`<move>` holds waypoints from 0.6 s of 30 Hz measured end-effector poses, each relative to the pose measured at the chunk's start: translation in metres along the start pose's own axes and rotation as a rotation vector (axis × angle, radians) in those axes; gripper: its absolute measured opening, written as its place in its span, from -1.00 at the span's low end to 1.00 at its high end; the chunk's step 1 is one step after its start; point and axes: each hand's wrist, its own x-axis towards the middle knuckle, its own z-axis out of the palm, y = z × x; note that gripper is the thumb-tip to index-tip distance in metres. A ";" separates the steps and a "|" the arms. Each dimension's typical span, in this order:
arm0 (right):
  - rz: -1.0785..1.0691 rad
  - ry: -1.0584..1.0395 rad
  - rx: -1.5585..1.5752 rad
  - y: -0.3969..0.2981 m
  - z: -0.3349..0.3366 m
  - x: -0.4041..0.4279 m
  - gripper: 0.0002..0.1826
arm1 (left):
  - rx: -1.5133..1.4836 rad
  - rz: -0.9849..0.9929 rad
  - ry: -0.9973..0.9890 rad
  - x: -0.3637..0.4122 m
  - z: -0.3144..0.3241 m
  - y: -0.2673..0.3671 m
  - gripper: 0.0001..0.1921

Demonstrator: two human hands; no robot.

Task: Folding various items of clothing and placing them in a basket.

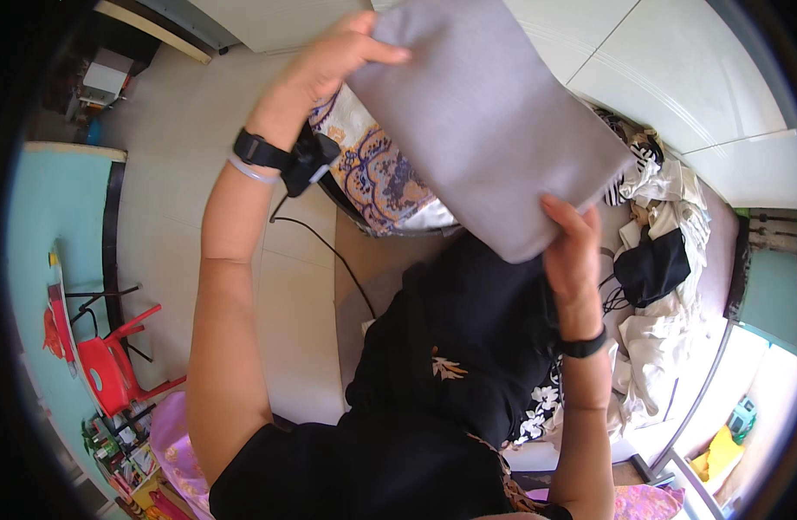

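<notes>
A smooth grey piece of fabric (476,123) hangs raised in front of me, stretched between both hands. My left hand (353,52) grips its upper left edge, the thumb lying across the face. My right hand (574,250) pinches the lower right corner, thumb in front. Behind the fabric is a patterned cloth (389,175) in white, orange and blue, spread over a dark-rimmed surface; the grey fabric hides much of it. By my left wrist sits a black object (311,162), partly covered by the arm; what it is I cannot tell.
Piled white and striped clothes (658,351) lie to the right, with a black cloth item (652,266) on top. A black cord (333,250) crosses the floor towards my legs. White cabinet fronts (671,65) stand ahead. At left is a red chair (109,374).
</notes>
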 end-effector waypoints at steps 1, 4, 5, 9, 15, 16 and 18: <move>-0.002 -0.041 0.035 0.006 0.018 0.012 -0.63 | 0.003 0.010 -0.011 0.011 -0.017 -0.002 -0.71; -0.063 -0.056 -0.131 0.051 0.050 0.054 -0.59 | 0.144 -0.049 0.133 0.040 -0.060 -0.027 -0.73; -0.104 -0.051 -0.240 0.075 0.053 0.071 -0.57 | 0.154 -0.085 0.205 0.049 -0.066 -0.052 -0.75; -0.122 0.086 -0.551 0.168 0.040 0.116 -0.54 | 0.794 -0.255 0.417 0.073 -0.064 -0.212 -0.59; 0.082 0.105 -0.380 0.168 0.043 0.120 -0.57 | 0.903 -0.243 0.633 0.093 -0.061 -0.231 -0.67; 0.079 0.119 -0.377 0.162 0.045 0.123 -0.58 | 0.845 -0.209 0.640 0.100 -0.061 -0.222 -0.68; 0.117 0.124 -0.346 0.147 0.048 0.125 -0.61 | 0.797 -0.251 0.587 0.108 -0.055 -0.199 -0.67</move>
